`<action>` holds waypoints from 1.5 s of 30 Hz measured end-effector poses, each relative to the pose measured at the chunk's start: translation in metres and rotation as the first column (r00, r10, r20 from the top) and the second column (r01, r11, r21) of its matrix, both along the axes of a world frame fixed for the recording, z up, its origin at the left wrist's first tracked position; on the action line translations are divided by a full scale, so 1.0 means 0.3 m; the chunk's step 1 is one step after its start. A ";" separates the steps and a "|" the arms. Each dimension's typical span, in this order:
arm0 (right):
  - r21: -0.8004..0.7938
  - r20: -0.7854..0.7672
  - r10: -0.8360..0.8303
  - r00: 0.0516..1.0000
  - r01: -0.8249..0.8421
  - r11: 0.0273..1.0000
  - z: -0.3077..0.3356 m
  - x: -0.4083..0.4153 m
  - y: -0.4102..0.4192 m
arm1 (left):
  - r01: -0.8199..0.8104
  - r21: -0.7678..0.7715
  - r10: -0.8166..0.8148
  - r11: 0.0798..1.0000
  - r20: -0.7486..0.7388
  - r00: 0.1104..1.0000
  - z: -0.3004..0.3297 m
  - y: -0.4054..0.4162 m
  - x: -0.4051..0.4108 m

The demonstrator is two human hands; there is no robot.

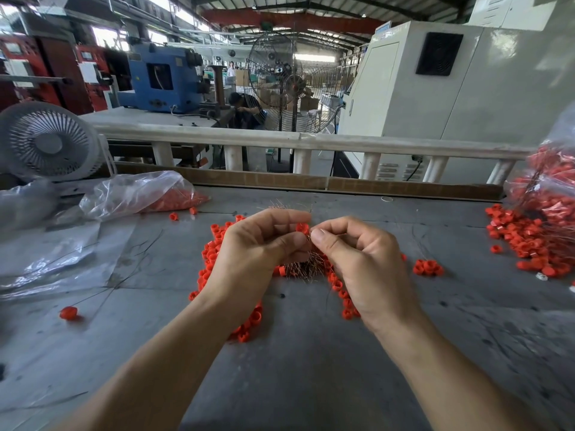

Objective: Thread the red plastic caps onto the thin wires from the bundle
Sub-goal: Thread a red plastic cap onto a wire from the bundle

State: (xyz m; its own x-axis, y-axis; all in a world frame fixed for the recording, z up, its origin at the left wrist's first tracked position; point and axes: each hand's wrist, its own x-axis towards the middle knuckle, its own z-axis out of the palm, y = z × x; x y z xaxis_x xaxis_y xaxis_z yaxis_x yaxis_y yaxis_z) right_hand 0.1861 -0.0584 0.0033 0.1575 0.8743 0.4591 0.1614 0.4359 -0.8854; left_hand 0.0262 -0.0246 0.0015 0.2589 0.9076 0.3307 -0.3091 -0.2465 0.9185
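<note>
Caps (pixel 217 253) lie loose in a red heap on the grey worktop (pixel 311 353), under and around both hands; more spill from a bag (pixel 550 213) at far right and sit in another bag (pixel 140 194) at back left. One cap (pixel 301 228) is up at the fingertips between the hands.

Left hand (pixel 258 244) is curled round the wire bundle (pixel 306 262); wire ends fan out above its knuckles and below its palm. Thumb and forefinger seem to steady the raised cap. Right hand (pixel 357 256) has thumb and forefinger pinched together right at that cap, other fingers curled in. Likely it holds a single wire tip, but the wire itself is too thin to make out.

Handling, my read:
- Caps: light, rigid, smooth plastic. They roll and skid easily. Pinch across the outer wall and leave the bore clear.
- Wires: hair-thin, springy, bend and kink under side load. Grip close to the tip, so the free length stays short and doesn't buckle going in.
- Bundle: hold mid-length and firm, or strands splay and slip out.
- Stray wires (pixel 124 275) lie on the worktop at left, one with a cap (pixel 68 312) on its end.
</note>
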 end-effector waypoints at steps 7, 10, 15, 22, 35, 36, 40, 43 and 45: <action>0.001 0.018 -0.010 1.000 0.010 1.000 0.000 -0.002 -0.003 | -0.017 0.030 0.018 0.999 -0.022 1.000 -0.007 0.001 0.004; -0.006 0.023 -0.006 1.000 0.006 1.000 0.002 -0.003 -0.006 | -0.032 0.043 0.034 0.999 -0.036 0.999 -0.009 0.005 0.004; -0.001 0.026 -0.037 0.999 0.037 0.999 0.010 -0.004 -0.010 | -0.015 0.005 0.015 1.000 0.000 1.000 -0.011 0.006 0.004; -0.016 0.054 -0.079 0.995 0.080 0.997 0.009 -0.002 -0.008 | -0.028 -0.008 0.028 1.000 -0.003 1.000 -0.009 0.009 0.009; -0.047 0.081 -0.059 0.995 0.063 0.997 0.010 -0.008 -0.017 | -0.033 0.032 0.033 0.999 -0.002 0.999 -0.015 0.008 0.008; -0.046 0.088 -0.063 0.994 0.067 0.997 0.009 -0.007 -0.017 | -0.035 0.037 0.035 0.999 -0.004 0.999 -0.016 0.009 0.008; -0.044 0.097 -0.083 0.992 0.087 0.995 0.006 -0.004 -0.013 | -0.039 0.057 0.040 0.998 -0.029 0.999 -0.018 0.010 0.007; -0.053 0.093 -0.089 0.992 0.094 0.994 0.002 -0.003 -0.012 | -0.045 0.076 0.049 0.996 -0.046 0.998 -0.020 0.009 0.005; -0.058 0.090 -0.092 0.992 0.097 0.994 0.000 -0.002 -0.009 | -0.061 0.099 0.068 0.993 -0.068 0.995 -0.019 0.009 0.006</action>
State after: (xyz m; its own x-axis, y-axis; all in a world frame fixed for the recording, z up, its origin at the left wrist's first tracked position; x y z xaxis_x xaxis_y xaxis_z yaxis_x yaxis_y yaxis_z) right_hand 0.1854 -0.0613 0.0032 0.2026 0.8847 0.4198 0.2769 0.3594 -0.8911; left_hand 0.0279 -0.0217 -0.0042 0.2269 0.8880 0.4000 -0.2242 -0.3521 0.9087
